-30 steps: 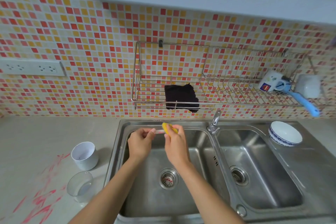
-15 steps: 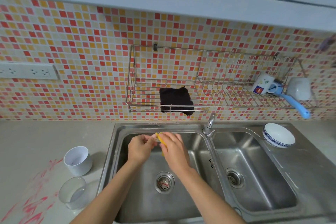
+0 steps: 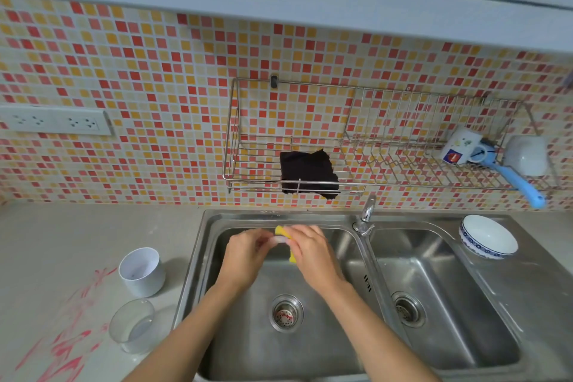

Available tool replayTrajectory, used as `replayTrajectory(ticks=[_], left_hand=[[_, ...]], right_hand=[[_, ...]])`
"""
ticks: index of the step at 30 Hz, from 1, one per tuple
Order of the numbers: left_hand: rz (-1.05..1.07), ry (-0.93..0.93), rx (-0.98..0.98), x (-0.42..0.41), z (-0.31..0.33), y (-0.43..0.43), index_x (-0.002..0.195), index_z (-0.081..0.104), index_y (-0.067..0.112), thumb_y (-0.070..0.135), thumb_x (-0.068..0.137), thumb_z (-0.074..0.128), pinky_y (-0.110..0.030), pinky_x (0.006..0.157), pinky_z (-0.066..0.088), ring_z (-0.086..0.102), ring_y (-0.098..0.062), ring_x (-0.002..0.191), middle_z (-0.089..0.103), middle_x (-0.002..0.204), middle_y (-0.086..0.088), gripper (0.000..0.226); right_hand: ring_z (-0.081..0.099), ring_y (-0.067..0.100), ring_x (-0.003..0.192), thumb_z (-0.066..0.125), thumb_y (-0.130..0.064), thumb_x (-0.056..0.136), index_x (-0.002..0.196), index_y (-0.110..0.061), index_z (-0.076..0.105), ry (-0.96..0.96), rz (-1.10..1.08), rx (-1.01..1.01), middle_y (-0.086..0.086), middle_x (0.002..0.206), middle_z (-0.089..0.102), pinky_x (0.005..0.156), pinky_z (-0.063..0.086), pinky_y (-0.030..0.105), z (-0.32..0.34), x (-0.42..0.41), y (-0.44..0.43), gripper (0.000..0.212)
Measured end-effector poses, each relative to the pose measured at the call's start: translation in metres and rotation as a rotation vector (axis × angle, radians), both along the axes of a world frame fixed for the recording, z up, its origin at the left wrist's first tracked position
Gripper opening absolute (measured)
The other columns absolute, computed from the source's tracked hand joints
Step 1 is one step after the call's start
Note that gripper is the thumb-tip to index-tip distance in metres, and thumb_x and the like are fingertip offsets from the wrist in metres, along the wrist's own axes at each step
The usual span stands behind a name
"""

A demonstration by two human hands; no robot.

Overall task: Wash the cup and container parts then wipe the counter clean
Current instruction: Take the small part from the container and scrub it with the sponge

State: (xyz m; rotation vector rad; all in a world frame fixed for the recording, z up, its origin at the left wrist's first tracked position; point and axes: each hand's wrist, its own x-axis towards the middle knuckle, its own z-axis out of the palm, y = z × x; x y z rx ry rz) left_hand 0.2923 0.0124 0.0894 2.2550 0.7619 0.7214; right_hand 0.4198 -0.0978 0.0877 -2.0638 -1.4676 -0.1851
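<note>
Since the earlier frame our view has drifted a little: the hands sit slightly lower in the picture and closer together, still working over the far rim of the left sink basin [image 3: 248, 347].

Centre of frame: left hand [image 3: 245, 253] pinches a small pale, translucent part [image 3: 279, 240], its grip narrow and closed on it. Right hand [image 3: 313, 253] is closed around a yellow sponge [image 3: 280, 230], which pokes out above and below the fingers and presses against the part. What the part is exactly, we cannot tell; it is mostly hidden between the two hands.

Progress, as we judge it: washing is under way but far from done. No water is visibly running from the tap [image 3: 366, 217]. Left of frame, on the bench [image 3: 62, 245], the white cup [image 3: 141, 271] stands upright and the clear container [image 3: 131, 330] sits just below it, both well apart from the hands and apparently untouched. Red smears [image 3: 66, 347] still mark the bench at lower left, so the wiping has not started.

Upper centre, a dark cloth [image 3: 307, 174] hangs in the wire rack [image 3: 248, 164], possibly for the wipe. A blue-patterned bowl [image 3: 488, 236] rests at the right edge of the sink.
</note>
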Motion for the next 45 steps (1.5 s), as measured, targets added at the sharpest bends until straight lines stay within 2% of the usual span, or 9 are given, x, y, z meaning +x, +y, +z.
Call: replayTrajectory(ticks=[6, 11, 16, 20, 28, 32, 39, 42, 45], left_hand=[[0.166, -0.134, -0.319, 0.005, 0.002, -0.002, 0.088, 0.075, 0.018, 0.030, 0.086, 0.071, -0.026, 0.072, 0.054, 0.068, -0.003, 0.075, 0.074, 0.078, 0.011, 0.013], [0.207, -0.218, -0.492, 0.011, 0.004, -0.004, 0.079, 0.071, 0.018, 0.033, 0.088, 0.068, -0.036, 0.081, 0.056, 0.070, -0.012, 0.076, 0.074, 0.075, 0.004, 0.018], [0.223, -0.264, -0.646, 0.014, 0.000, -0.002, 0.073, 0.072, 0.014, 0.029, 0.088, 0.069, -0.042, 0.085, 0.057, 0.070, -0.015, 0.072, 0.071, 0.064, 0.005, 0.021], [0.259, -0.260, -0.746, 0.016, -0.005, -0.007, 0.069, 0.071, 0.011, 0.033, 0.086, 0.071, -0.044, 0.086, 0.057, 0.072, -0.024, 0.078, 0.073, 0.066, -0.001, 0.028], [0.268, -0.202, -0.813, 0.018, -0.004, -0.017, 0.068, 0.073, 0.009, 0.031, 0.088, 0.069, -0.029, 0.070, 0.053, 0.064, -0.013, 0.061, 0.074, 0.068, -0.002, 0.030], [0.211, -0.150, -0.754, 0.018, -0.007, -0.019, 0.069, 0.070, 0.011, 0.034, 0.088, 0.069, -0.032, 0.074, 0.055, 0.063, -0.012, 0.062, 0.073, 0.067, -0.001, 0.029], [-0.042, 0.078, -0.194, 0.016, -0.003, -0.016, 0.087, 0.071, 0.023, 0.023, 0.084, 0.075, -0.008, 0.065, 0.042, 0.062, 0.004, 0.069, 0.068, 0.076, 0.014, 0.005], [0.029, 0.043, -0.220, 0.024, -0.004, -0.016, 0.086, 0.072, 0.018, 0.027, 0.084, 0.075, -0.008, 0.065, 0.046, 0.064, 0.003, 0.072, 0.069, 0.075, 0.014, 0.010], [0.100, -0.011, -0.349, 0.036, -0.009, -0.017, 0.082, 0.074, 0.018, 0.029, 0.084, 0.074, -0.025, 0.074, 0.055, 0.069, -0.009, 0.076, 0.073, 0.076, 0.008, 0.011]], right_hand=[[0.047, 0.016, 0.109, 0.051, -0.006, 0.092, 0.130, -0.013, 0.058, 0.143, -0.050, 0.125, 0.000, 0.126, 0.058, 0.099, 0.029, 0.011, -0.006, -0.027, 0.006, 0.039], [0.051, 0.020, 0.107, 0.054, -0.006, 0.093, 0.130, -0.016, 0.058, 0.181, -0.244, 0.118, 0.002, 0.120, 0.060, 0.096, 0.046, 0.033, -0.013, -0.007, 0.007, 0.039], [0.044, 0.010, 0.105, 0.060, -0.003, 0.089, 0.133, -0.014, 0.056, 0.122, -0.048, 0.157, -0.001, 0.121, 0.058, 0.098, 0.026, 0.002, -0.015, -0.028, 0.001, 0.045], [0.048, 0.013, 0.103, 0.064, -0.010, 0.088, 0.133, -0.023, 0.056, 0.205, -0.208, 0.152, -0.005, 0.123, 0.059, 0.093, 0.043, 0.023, -0.027, -0.018, -0.001, 0.047], [0.056, 0.017, 0.096, 0.074, -0.011, 0.079, 0.116, -0.021, 0.067, 0.111, -0.168, 0.069, -0.006, 0.110, 0.066, 0.086, 0.049, 0.025, -0.033, -0.001, -0.005, 0.039], [0.056, 0.019, 0.086, 0.071, -0.010, 0.078, 0.105, -0.018, 0.068, -0.043, -0.064, -0.007, -0.005, 0.099, 0.068, 0.077, 0.050, 0.027, -0.029, 0.013, -0.009, 0.028], [0.057, 0.021, 0.087, 0.073, -0.009, 0.077, 0.105, -0.017, 0.070, -0.130, 0.021, -0.054, -0.005, 0.098, 0.068, 0.075, 0.054, 0.030, -0.024, 0.032, -0.016, 0.029], [0.058, 0.022, 0.088, 0.070, -0.005, 0.081, 0.111, -0.018, 0.070, -0.027, -0.040, 0.043, -0.005, 0.104, 0.069, 0.080, 0.053, 0.031, -0.023, 0.039, -0.017, 0.032], [0.054, 0.020, 0.095, 0.061, -0.004, 0.087, 0.119, -0.014, 0.066, 0.090, -0.126, 0.153, -0.002, 0.114, 0.067, 0.087, 0.045, 0.027, -0.024, 0.028, -0.018, 0.034]])
